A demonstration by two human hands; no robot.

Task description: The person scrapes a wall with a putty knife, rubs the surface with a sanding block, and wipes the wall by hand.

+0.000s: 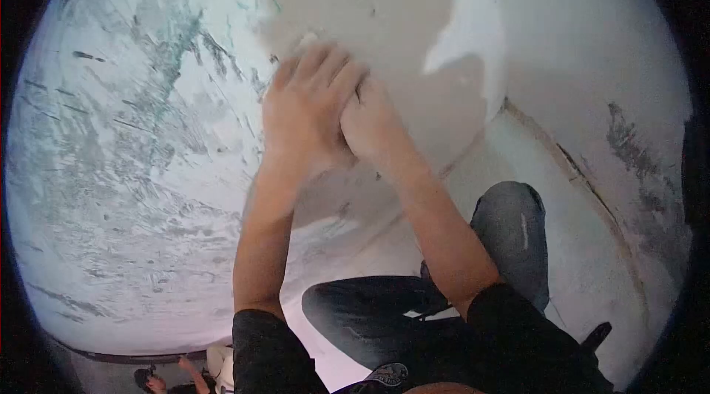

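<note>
Both hands are together against a large pale surface (148, 120) marked with dark and greenish streaks. My left hand (307, 102) lies over the surface with its fingers bent forward. Against its right side presses my right hand (370, 116), its fingers mostly hidden behind the left one. A small pale bit shows just past the left fingertips; whether it is a held object cannot be made out. What lies under the palms is hidden.
My bent knees in dark jeans (370, 309) are below the hands. A cracked seam (584, 179) runs down the pale surface at the right. Another person (177, 383) is at the lower left edge, one arm raised.
</note>
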